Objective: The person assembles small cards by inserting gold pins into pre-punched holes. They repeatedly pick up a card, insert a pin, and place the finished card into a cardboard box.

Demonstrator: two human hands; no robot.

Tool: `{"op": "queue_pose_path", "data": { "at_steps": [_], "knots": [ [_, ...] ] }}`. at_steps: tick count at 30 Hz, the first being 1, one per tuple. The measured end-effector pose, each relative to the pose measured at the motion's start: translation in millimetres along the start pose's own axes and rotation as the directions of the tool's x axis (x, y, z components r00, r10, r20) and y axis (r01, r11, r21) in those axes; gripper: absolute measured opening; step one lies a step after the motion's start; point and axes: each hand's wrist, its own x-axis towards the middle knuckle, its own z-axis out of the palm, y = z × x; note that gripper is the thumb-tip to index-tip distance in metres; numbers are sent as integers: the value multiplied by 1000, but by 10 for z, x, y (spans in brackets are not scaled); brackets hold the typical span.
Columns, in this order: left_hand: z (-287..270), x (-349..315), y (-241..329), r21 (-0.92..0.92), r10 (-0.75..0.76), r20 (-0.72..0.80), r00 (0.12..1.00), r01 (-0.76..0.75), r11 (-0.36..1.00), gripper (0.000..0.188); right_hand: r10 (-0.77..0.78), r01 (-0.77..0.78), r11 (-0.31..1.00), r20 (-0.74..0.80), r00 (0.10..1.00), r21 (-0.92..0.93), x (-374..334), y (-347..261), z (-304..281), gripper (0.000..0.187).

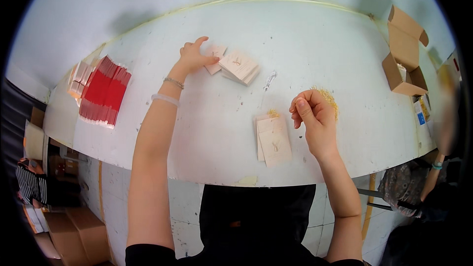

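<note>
My left hand [194, 58] reaches to the far side of the table with its fingers spread. Its thumb tip lies at a pale card [213, 68], beside a stack of cream cards [239, 64] that bear a small gold mark. Nearer to me, my right hand [316, 120] is closed in a pinch above the table; whatever its fingertips may hold is too small to tell. Partly behind that hand lies a pile of small gold pieces [331, 99]. To its left, overlapping cream cards [275, 143] lie flat, with a few gold bits [273, 113] at their top edge.
Rows of red packets [105, 92] lie at the left, next to pale orange ones [79, 80]. A small clear plastic piece [269, 80] rests mid-table. At the right stands an opened cardboard box [405, 76]. Other people sit at both sides; large cartons [81, 236] stand lower left.
</note>
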Motion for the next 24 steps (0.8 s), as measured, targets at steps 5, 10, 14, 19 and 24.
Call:
{"op": "queue_pose_path", "data": {
  "at_steps": [5,10,14,19,24],
  "knots": [
    [-156,307,-171,-162,-67,428,901,149,975,71,4,-4,999,2,1000,39,17,36,2,17],
    [-169,158,-107,-241,26,274,962,43,970,68,1,-1,1000,10,1000,28,24,39,29,16],
    [-305,304,-220,-142,34,406,913,27,989,65,-7,6,999,17,1000,51,-6,4,94,17],
    [-410,180,-295,-261,31,165,986,13,965,53,-4,4,1000,-6,1000,30,-45,-27,81,16],
    [-1002,-634,402,-690,12,-75,997,-60,721,25,66,-66,998,-6,998,-22,0,-139,137,17]
  ]
}}
